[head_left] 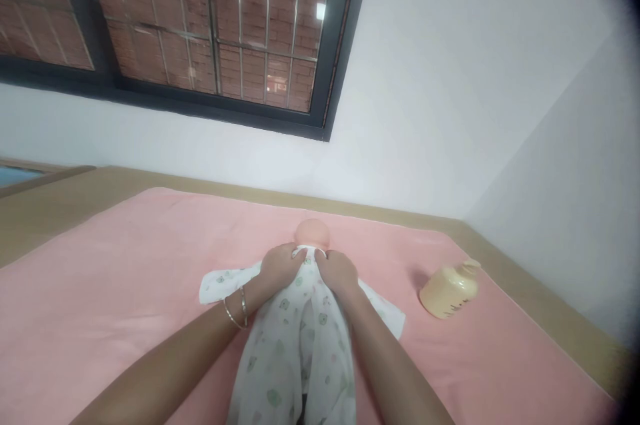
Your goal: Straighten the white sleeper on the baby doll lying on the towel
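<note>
"How is the grip looking?"

"The left hand (282,268) and right hand (340,272) are pinching the printed garment (283,338) at its neckline (311,252), one on each side — a matching hold is probably helping it lie straight."

"And where is it lying?"

"It's stretching from near the pink mat's (165,245) far edge toward the person, a doll's head (313,232) showing just beyond — and a pump bottle (449,292) is sitting near the right edge."

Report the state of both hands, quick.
Left hand: closed, gripping the patterned white garment near its top.
Right hand: closed, gripping the same garment, opposite side.
</note>
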Available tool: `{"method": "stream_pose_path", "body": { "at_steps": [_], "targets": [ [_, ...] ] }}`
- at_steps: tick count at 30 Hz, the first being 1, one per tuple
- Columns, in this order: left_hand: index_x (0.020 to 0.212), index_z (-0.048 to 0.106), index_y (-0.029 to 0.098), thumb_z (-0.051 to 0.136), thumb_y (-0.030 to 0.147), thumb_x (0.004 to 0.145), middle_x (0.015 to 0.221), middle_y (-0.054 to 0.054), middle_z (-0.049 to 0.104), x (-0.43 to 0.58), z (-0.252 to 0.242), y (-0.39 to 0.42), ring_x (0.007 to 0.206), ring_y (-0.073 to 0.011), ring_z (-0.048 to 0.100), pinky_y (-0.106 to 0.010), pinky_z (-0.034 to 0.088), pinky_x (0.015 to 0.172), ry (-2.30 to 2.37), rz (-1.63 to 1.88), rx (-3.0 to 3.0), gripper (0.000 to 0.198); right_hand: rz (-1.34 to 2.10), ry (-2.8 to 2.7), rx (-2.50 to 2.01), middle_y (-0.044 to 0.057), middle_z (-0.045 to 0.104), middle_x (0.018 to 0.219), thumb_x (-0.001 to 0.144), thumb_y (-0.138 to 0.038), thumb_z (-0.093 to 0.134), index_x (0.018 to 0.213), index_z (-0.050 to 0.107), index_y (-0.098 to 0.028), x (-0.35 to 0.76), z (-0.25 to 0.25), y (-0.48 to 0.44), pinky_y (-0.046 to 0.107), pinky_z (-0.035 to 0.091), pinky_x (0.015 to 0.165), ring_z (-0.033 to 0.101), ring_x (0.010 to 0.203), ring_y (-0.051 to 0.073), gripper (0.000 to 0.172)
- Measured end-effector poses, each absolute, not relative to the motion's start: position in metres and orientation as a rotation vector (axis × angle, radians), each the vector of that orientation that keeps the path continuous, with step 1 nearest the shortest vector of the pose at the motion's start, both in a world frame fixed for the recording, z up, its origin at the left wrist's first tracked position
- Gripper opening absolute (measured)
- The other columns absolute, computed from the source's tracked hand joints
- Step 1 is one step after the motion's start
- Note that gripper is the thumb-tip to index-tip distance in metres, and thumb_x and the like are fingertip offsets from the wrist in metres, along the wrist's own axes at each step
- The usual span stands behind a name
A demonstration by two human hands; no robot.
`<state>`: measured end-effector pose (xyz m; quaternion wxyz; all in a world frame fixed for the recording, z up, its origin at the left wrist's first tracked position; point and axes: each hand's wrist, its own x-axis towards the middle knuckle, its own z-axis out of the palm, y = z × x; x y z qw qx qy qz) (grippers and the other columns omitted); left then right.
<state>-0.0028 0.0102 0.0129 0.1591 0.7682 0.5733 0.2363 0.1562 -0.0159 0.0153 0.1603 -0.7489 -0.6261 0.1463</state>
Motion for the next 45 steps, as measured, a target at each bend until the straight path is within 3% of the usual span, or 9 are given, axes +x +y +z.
{"method": "stream_pose_path", "body": {
  "at_steps": [18,29,45],
  "targets": [
    [0.094,0.065,0.016,0.037,0.042,0.087,0.089,-0.01,0.068,-0.001,0.003,0.008,0.082,-0.0208,0.06,-0.031,0.037,0.074,1.689,0.759,2.142,0.039,0.439,-1.683,-2.153,0.01,0.068,0.087,0.09,-0.048,0.026,0.08,0.067,-0.019,0.147,0.012,-0.017,0.025,0.035,0.064,0.059,0.078,0.02,0.051],
    [0.091,0.065,0.019,0.033,0.041,0.09,0.091,-0.009,0.068,-0.004,0.002,0.012,0.085,-0.0222,0.06,-0.033,0.037,0.076,1.655,0.733,2.158,0.039,0.365,-1.673,-2.206,0.01,0.068,0.083,0.09,-0.046,0.025,0.077,0.066,-0.021,0.143,0.012,-0.012,0.026,0.036,0.064,0.06,0.078,0.021,0.05],
    [0.079,0.061,0.019,0.033,0.042,0.09,0.085,-0.005,0.067,-0.011,0.011,0.015,0.077,-0.018,0.058,-0.026,0.036,0.068,1.625,0.761,2.107,0.038,0.303,-1.759,-2.199,0.017,0.067,0.097,0.093,-0.047,0.026,0.095,0.067,-0.014,0.138,0.027,-0.014,0.038,0.045,0.079,0.063,0.092,0.028,0.053]
  ]
}}
